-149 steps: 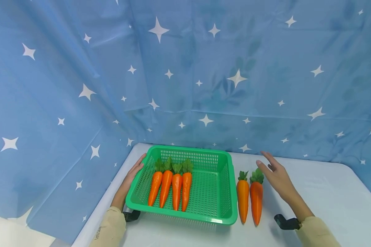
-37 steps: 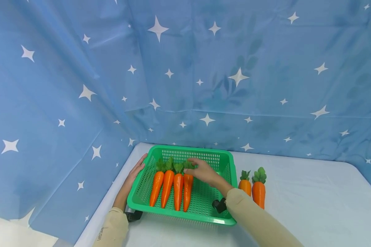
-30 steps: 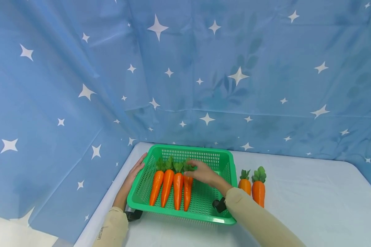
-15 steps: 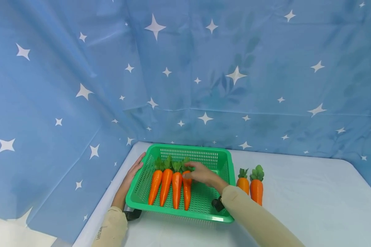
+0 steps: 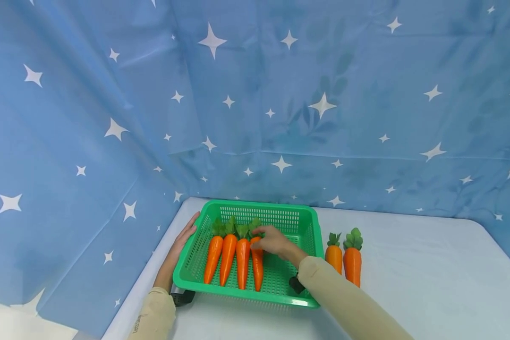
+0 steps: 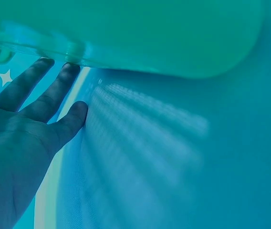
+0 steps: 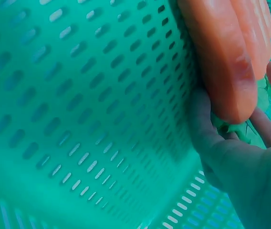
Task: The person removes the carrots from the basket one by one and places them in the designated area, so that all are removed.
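A green perforated plastic basket (image 5: pixel 246 294) stands on the white table, with several orange carrots side by side in its left half, leaves toward the back. My left hand (image 5: pixel 179 245) rests against the basket's left side; in the left wrist view the straight fingers of that hand (image 6: pixel 26 138) meet the basket wall (image 6: pixel 126 38) from below. Inside the basket, my right hand (image 5: pixel 277 241) grips the rightmost carrot (image 5: pixel 257 269) at its leafy end. The right wrist view has thumb and fingers of this hand (image 7: pixel 240 167) around the thick end of the carrot (image 7: pixel 226 67).
Two more carrots lie on the table just right of the basket, one lighter orange (image 5: pixel 334 257) and one redder (image 5: pixel 352 264), their lower ends hidden behind the right sleeve (image 5: pixel 344 293). A blue star-patterned curtain (image 5: pixel 255 118) hangs behind and to the left.
My right hand has come from the table beside the loose carrots into the basket and taken the rightmost carrot's top. That carrot's tip has swung slightly right. The left hand keeps its place.
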`<state>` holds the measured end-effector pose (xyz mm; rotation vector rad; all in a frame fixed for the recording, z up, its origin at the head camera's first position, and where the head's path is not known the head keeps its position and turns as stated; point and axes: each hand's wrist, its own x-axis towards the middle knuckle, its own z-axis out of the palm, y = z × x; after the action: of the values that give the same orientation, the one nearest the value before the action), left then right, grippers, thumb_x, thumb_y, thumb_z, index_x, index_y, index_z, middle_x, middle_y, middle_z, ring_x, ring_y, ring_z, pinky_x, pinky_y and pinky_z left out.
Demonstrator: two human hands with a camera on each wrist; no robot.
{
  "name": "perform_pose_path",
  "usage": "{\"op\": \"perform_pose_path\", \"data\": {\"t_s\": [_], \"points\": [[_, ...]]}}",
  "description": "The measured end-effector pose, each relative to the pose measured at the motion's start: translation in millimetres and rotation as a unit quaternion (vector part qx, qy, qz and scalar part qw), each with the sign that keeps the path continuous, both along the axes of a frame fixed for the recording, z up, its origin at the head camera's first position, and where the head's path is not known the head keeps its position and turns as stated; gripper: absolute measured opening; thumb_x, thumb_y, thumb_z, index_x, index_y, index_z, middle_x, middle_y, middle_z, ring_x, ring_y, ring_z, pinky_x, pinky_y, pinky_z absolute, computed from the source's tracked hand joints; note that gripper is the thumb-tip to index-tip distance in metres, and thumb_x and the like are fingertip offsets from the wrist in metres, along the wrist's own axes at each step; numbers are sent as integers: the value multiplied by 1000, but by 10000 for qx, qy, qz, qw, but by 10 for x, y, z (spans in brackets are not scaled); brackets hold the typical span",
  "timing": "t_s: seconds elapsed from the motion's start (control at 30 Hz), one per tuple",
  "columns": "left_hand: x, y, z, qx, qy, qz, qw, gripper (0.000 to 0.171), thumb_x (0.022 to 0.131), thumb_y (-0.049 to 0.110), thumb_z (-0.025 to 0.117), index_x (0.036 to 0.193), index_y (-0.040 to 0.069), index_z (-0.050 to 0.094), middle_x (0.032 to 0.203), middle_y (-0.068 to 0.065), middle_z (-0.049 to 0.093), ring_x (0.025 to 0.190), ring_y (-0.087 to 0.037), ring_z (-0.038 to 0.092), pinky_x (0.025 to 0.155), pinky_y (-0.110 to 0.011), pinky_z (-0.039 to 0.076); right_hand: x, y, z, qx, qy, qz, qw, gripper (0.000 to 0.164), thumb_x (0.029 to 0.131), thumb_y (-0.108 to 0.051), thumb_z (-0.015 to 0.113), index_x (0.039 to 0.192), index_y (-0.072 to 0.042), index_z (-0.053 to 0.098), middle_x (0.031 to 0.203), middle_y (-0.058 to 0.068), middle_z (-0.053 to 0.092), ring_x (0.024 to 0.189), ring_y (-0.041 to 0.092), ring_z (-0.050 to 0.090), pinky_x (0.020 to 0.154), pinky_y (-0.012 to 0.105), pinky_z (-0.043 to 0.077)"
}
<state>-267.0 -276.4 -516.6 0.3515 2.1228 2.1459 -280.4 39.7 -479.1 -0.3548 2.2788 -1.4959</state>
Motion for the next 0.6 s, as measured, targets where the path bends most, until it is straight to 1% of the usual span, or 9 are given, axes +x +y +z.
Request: {"op": "perform_pose_path", "data": {"t_s": [0.07, 0.1, 0.2, 0.3, 0.37, 0.43, 0.5, 0.6], "points": [[3, 2, -3, 45, -22, -19, 10000, 64, 120, 28, 29, 173, 7, 1, 179, -14, -6, 161, -34, 3, 109, -15, 34, 3, -8, 1, -2, -38, -63, 10000, 48, 96, 2, 76, 142, 7, 64, 151, 28, 54, 106, 33, 68, 85, 45, 60], [6, 4, -1, 51, -35, -17, 10000, 64, 120, 28, 29, 173, 7, 1, 179, -14, -5, 161, -30, 7, 109, -15, 34, 4, -10, -2, 21, -36, -88, 10000, 48, 95, 3, 76, 141, 8, 64, 150, 28, 55, 102, 31, 69, 82, 44, 60], [2, 5, 1, 148, -83, -44, 9998, 64, 120, 28, 29, 173, 8, 0, 179, -13, -5, 154, -14, 22, 109, -16, 36, 9, -13, 5, 134, -7, -145, 9998, 46, 94, 5, 75, 140, 8, 65, 146, 28, 57, 95, 27, 69, 79, 43, 60], [-2, 7, 3, 41, -29, -8, 10000, 63, 120, 27, 28, 173, 7, 1, 179, -14, -5, 156, -17, 20, 108, -15, 36, 5, -13, 1, 260, 57, -167, 9995, 46, 93, 5, 76, 138, 8, 67, 143, 27, 59, 92, 26, 68, 79, 43, 60], [-5, 7, 1, 61, -24, -24, 10000, 63, 120, 27, 28, 173, 7, 0, 179, -14, -5, 159, -26, 14, 108, -15, 35, 0, -15, -3, 299, 71, -175, 9994, 45, 93, 5, 76, 137, 8, 68, 142, 27, 60, 90, 25, 68, 78, 43, 60], [-2, 6, -1, 63, -36, -19, 10000, 63, 120, 27, 28, 173, 8, 1, 179, -14, -5, 160, -34, 5, 108, -15, 35, -4, -18, -6, 303, 69, -188, 9993, 45, 93, 5, 77, 136, 8, 68, 141, 26, 61, 89, 25, 69, 77, 42, 60], [0, 6, -1, 143, -81, -43, 9999, 64, 120, 28, 29, 173, 8, 0, 179, -13, -5, 159, -27, 13, 109, -16, 36, -7, -20, -6, 289, 54, -212, 9993, 44, 93, 4, 77, 136, 7, 69, 141, 26, 61, 89, 25, 69, 77, 42, 60], [6, 4, 0, 239, -110, -79, 9996, 65, 120, 29, 30, 173, 8, 0, 179, -14, -5, 151, -8, 27, 109, -16, 37, -12, -23, -3, 200, -38, -257, 9995, 44, 93, 4, 77, 136, 7, 69, 140, 25, 62, 92, 26, 71, 78, 42, 61]]}}
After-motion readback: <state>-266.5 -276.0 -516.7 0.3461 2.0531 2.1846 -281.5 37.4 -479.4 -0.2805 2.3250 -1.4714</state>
